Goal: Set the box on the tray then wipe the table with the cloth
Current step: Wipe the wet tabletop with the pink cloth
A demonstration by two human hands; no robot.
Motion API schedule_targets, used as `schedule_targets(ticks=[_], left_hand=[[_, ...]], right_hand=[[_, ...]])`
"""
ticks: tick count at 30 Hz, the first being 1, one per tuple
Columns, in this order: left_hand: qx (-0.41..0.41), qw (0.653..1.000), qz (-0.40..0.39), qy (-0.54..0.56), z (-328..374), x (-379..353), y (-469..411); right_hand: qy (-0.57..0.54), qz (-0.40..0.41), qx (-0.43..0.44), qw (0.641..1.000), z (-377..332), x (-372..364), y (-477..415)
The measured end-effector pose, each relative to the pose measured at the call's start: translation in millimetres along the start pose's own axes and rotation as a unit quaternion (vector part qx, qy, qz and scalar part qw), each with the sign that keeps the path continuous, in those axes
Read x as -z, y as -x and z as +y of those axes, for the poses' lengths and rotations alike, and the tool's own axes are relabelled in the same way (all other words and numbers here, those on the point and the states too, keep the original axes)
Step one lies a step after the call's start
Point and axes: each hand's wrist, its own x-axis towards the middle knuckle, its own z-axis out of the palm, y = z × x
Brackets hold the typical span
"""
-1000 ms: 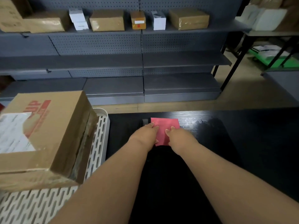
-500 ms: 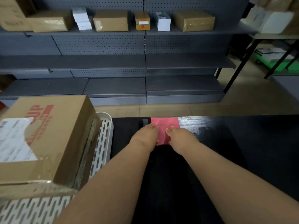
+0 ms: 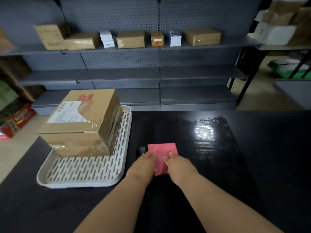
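- The tray (image 3: 80,170) holds the box (image 3: 84,125) at its far end.
- The cloth (image 3: 162,153) lies flat on the table (image 3: 244,165) beside the tray.
- The left hand (image 3: 144,164) and right hand (image 3: 180,166) press it, fingers extended.

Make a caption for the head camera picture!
The box sits on the white tray while left hand and right hand rest on the pink cloth.

Grey pegboard shelving (image 3: 117,61) running along back, brown and white parcels (image 3: 130,39) sitting on top shelf. Tan floor (image 3: 262,100) showing at right. Black-legged table (image 3: 284,47) standing right; red carton (image 3: 16,120) lying on floor left.
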Motion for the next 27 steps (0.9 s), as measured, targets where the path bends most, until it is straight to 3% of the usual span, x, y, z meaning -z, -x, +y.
schedule_targets(ticks=[2,9,20,27], left_hand=[[0.002,1.000,0.000,-0.001,8,-12,25],[-0.008,1.000,-0.009,-0.003,61,-52,91],[-0.081,0.997,-0.016,-0.002,187,-84,126],[-0.102,0.995,-0.019,-0.001,207,-80,109]], right_hand=[[0.106,0.009,0.056,0.993,1,-9,24],[0.051,-0.083,-0.047,0.994,21,-33,105],[0.096,-0.060,-0.101,0.988,116,-48,206],[0.089,-0.075,-0.126,0.985,139,-43,200]])
